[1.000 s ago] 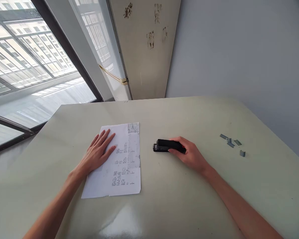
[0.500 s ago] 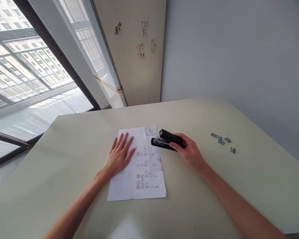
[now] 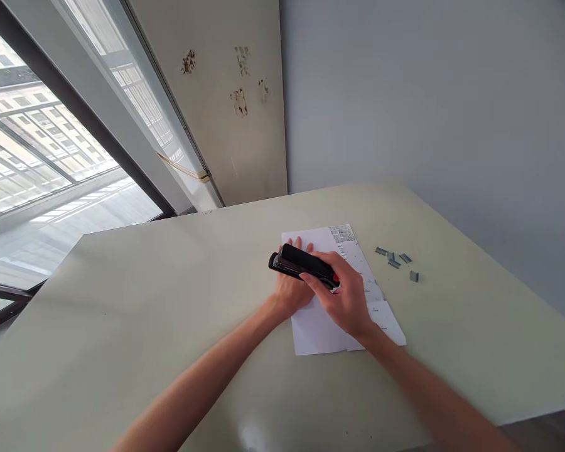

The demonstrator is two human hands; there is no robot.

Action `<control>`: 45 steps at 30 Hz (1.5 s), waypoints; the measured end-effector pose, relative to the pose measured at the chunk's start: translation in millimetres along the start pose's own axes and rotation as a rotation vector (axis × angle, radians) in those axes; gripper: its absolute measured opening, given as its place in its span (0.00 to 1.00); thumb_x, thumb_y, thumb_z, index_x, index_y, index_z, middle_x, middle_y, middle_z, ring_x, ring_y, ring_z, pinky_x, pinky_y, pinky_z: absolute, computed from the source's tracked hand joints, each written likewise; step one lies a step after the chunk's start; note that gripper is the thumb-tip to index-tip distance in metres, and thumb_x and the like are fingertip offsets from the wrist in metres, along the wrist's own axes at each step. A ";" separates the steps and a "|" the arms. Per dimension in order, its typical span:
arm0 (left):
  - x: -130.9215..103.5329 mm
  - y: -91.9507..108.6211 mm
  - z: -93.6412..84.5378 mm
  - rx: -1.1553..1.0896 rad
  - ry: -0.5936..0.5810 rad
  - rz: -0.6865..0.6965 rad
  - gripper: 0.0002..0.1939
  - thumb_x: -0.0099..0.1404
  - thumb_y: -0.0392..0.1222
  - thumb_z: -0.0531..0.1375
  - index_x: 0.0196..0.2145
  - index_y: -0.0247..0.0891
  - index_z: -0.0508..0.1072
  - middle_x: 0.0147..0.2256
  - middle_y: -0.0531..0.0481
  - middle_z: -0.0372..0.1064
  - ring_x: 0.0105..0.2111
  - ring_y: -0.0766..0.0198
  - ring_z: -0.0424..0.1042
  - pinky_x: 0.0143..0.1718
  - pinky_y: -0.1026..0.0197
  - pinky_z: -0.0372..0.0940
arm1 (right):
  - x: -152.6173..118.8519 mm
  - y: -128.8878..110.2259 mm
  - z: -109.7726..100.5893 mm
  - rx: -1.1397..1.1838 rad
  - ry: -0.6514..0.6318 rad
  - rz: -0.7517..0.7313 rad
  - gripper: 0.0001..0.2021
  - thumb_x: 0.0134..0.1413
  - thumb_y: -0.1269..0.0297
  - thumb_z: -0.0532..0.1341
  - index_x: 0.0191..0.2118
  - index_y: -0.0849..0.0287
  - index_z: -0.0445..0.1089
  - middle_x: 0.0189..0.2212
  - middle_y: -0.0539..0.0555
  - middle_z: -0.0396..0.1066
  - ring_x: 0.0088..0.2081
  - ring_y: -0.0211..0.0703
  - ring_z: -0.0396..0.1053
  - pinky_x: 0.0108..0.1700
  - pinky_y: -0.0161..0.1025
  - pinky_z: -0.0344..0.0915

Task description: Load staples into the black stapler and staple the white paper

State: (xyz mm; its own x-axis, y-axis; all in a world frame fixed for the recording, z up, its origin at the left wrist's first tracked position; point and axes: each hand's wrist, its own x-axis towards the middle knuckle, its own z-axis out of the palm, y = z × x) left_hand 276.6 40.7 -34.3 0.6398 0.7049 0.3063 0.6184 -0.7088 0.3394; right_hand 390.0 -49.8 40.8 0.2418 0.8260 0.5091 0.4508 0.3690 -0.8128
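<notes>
My right hand (image 3: 346, 289) is wrapped round a black stapler (image 3: 306, 260), which is held above the paper and in front of my left hand. The stapler's front end points left. Beneath it my left hand (image 3: 292, 292) lies flat on the printed paper (image 3: 324, 329), fingertips showing past the stapler near the top edge; the rest of those fingers is covered. Small blocks of print and a dense patch at the top right corner mark the paper. Whether it is one sheet or a stack I cannot tell.
Several small grey staple strips (image 3: 392, 258) lie on the pale table (image 3: 169, 326) to the right of the paper. A grey wall (image 3: 433, 100) rises behind the table's right side. A window (image 3: 47, 138) is at the left.
The paper has slid right under my left hand and turned a little. My right hand has carried the stapler left, over my left hand. The view has shifted slightly right.
</notes>
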 end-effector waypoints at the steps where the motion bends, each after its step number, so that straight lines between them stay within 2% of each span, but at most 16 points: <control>1: 2.9 3.7 4.5 -0.041 0.021 0.033 0.35 0.75 0.56 0.55 0.73 0.42 0.57 0.73 0.37 0.53 0.75 0.35 0.40 0.73 0.28 0.34 | 0.4 0.7 0.0 0.003 0.000 -0.005 0.08 0.66 0.59 0.64 0.48 0.50 0.72 0.39 0.52 0.76 0.38 0.46 0.73 0.38 0.42 0.71; 3: 6.0 8.7 10.5 -0.115 0.054 0.069 0.34 0.75 0.57 0.55 0.74 0.46 0.57 0.72 0.40 0.55 0.76 0.38 0.39 0.74 0.30 0.30 | 1.1 1.9 0.3 0.010 -0.003 -0.007 0.07 0.66 0.59 0.64 0.48 0.50 0.72 0.39 0.52 0.77 0.39 0.46 0.74 0.39 0.43 0.71; 5: 5.0 9.6 11.1 -0.205 0.083 0.042 0.35 0.76 0.56 0.55 0.74 0.43 0.54 0.74 0.38 0.50 0.76 0.38 0.34 0.74 0.31 0.30 | 1.1 2.6 0.8 0.014 -0.009 0.004 0.08 0.67 0.59 0.64 0.48 0.50 0.73 0.39 0.52 0.77 0.39 0.46 0.74 0.40 0.43 0.70; 8: -6.9 3.7 -1.3 -0.338 0.087 -0.014 0.34 0.76 0.52 0.55 0.73 0.36 0.54 0.75 0.33 0.46 0.76 0.37 0.35 0.73 0.30 0.39 | -0.5 2.9 1.3 0.010 -0.025 0.040 0.09 0.67 0.58 0.64 0.49 0.50 0.73 0.40 0.52 0.76 0.39 0.46 0.73 0.39 0.42 0.70; 12: -40.8 -12.0 -39.7 -0.457 0.033 -0.092 0.23 0.77 0.48 0.54 0.65 0.40 0.66 0.67 0.35 0.63 0.70 0.42 0.59 0.68 0.39 0.60 | -6.0 4.4 3.2 0.005 -0.074 0.100 0.09 0.66 0.56 0.64 0.49 0.50 0.73 0.39 0.51 0.76 0.37 0.45 0.72 0.39 0.42 0.70; 14: -60.7 -21.8 -63.2 -0.481 0.057 -0.143 0.21 0.78 0.50 0.55 0.63 0.42 0.68 0.64 0.38 0.68 0.65 0.46 0.67 0.65 0.43 0.63 | -9.4 5.5 6.5 0.009 -0.099 0.136 0.09 0.66 0.56 0.64 0.49 0.50 0.73 0.39 0.51 0.76 0.37 0.45 0.72 0.38 0.42 0.70; 16: -79.9 -33.3 -85.9 -0.509 0.076 -0.182 0.22 0.77 0.51 0.57 0.64 0.44 0.66 0.63 0.41 0.69 0.63 0.49 0.68 0.65 0.46 0.63 | -12.0 5.8 12.5 0.012 -0.133 0.160 0.10 0.66 0.55 0.64 0.49 0.50 0.73 0.39 0.51 0.76 0.37 0.45 0.72 0.38 0.42 0.70; 19: -105.7 -53.6 -113.4 -0.512 0.032 -0.240 0.27 0.74 0.54 0.61 0.67 0.48 0.63 0.64 0.45 0.68 0.64 0.49 0.68 0.65 0.46 0.62 | -12.7 3.7 27.2 0.017 -0.244 0.143 0.10 0.66 0.55 0.65 0.49 0.50 0.73 0.40 0.52 0.77 0.39 0.47 0.73 0.39 0.42 0.70; 23: -131.8 -80.2 -134.6 -0.497 0.036 -0.264 0.30 0.68 0.56 0.66 0.64 0.49 0.69 0.64 0.46 0.68 0.66 0.46 0.65 0.68 0.44 0.58 | -11.0 -3.3 54.3 0.049 -0.436 0.096 0.11 0.66 0.55 0.65 0.51 0.48 0.73 0.45 0.53 0.78 0.44 0.49 0.74 0.42 0.43 0.71; 27: -146.5 -98.0 -144.3 -0.759 0.063 -0.269 0.37 0.62 0.55 0.72 0.65 0.49 0.69 0.66 0.45 0.66 0.69 0.44 0.61 0.71 0.43 0.54 | -13.1 -9.2 78.6 0.062 -0.552 0.118 0.12 0.66 0.53 0.65 0.51 0.47 0.74 0.45 0.52 0.78 0.43 0.48 0.75 0.39 0.42 0.70; 30: -150.7 -106.5 -144.5 -1.073 0.128 -0.264 0.35 0.65 0.59 0.69 0.65 0.46 0.68 0.66 0.42 0.67 0.69 0.44 0.61 0.71 0.42 0.54 | -15.3 -9.6 88.6 0.054 -0.616 0.141 0.12 0.65 0.52 0.65 0.51 0.47 0.74 0.45 0.52 0.78 0.43 0.49 0.75 0.38 0.41 0.70; 33: -149.5 -111.1 -140.0 -1.292 0.227 -0.410 0.28 0.73 0.62 0.59 0.60 0.42 0.74 0.61 0.39 0.73 0.66 0.44 0.67 0.70 0.41 0.55 | -15.2 -6.8 92.6 0.045 -0.646 0.147 0.12 0.65 0.52 0.66 0.51 0.47 0.75 0.45 0.52 0.79 0.44 0.49 0.75 0.43 0.43 0.71; 35: -146.6 -111.5 -137.0 -1.399 0.300 -0.517 0.27 0.75 0.63 0.56 0.55 0.39 0.76 0.57 0.39 0.76 0.63 0.45 0.70 0.69 0.41 0.57 | -14.5 -5.0 93.3 0.039 -0.649 0.153 0.12 0.64 0.52 0.66 0.51 0.47 0.75 0.46 0.52 0.79 0.45 0.49 0.76 0.46 0.44 0.71; 38: -142.3 -108.8 -136.1 -1.474 0.352 -0.592 0.26 0.74 0.63 0.58 0.49 0.36 0.78 0.53 0.38 0.79 0.60 0.45 0.73 0.67 0.42 0.59 | -14.8 -5.1 92.2 0.025 -0.649 0.171 0.16 0.64 0.50 0.67 0.54 0.46 0.75 0.51 0.53 0.78 0.50 0.50 0.75 0.50 0.45 0.72; 41: -140.6 -104.7 -138.7 -1.446 0.364 -0.627 0.25 0.74 0.63 0.59 0.47 0.36 0.78 0.51 0.38 0.79 0.59 0.47 0.74 0.67 0.43 0.60 | -18.1 -8.1 90.5 0.054 -0.617 0.228 0.20 0.66 0.48 0.63 0.59 0.47 0.72 0.57 0.55 0.76 0.57 0.52 0.73 0.58 0.49 0.69; 45: -141.3 -102.6 -140.3 -1.390 0.364 -0.636 0.24 0.75 0.61 0.58 0.45 0.37 0.79 0.50 0.40 0.79 0.57 0.49 0.75 0.65 0.46 0.63 | -25.3 -11.8 92.3 0.087 -0.511 0.304 0.17 0.72 0.49 0.56 0.58 0.49 0.71 0.57 0.55 0.75 0.60 0.50 0.71 0.63 0.50 0.66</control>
State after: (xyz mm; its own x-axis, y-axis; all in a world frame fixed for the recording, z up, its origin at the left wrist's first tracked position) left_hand 58.8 17.7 12.4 0.1814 0.9801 -0.0805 -0.2860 0.1309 0.9492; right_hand 299.2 -35.8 11.4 -0.1047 0.9922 0.0673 0.3494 0.1001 -0.9316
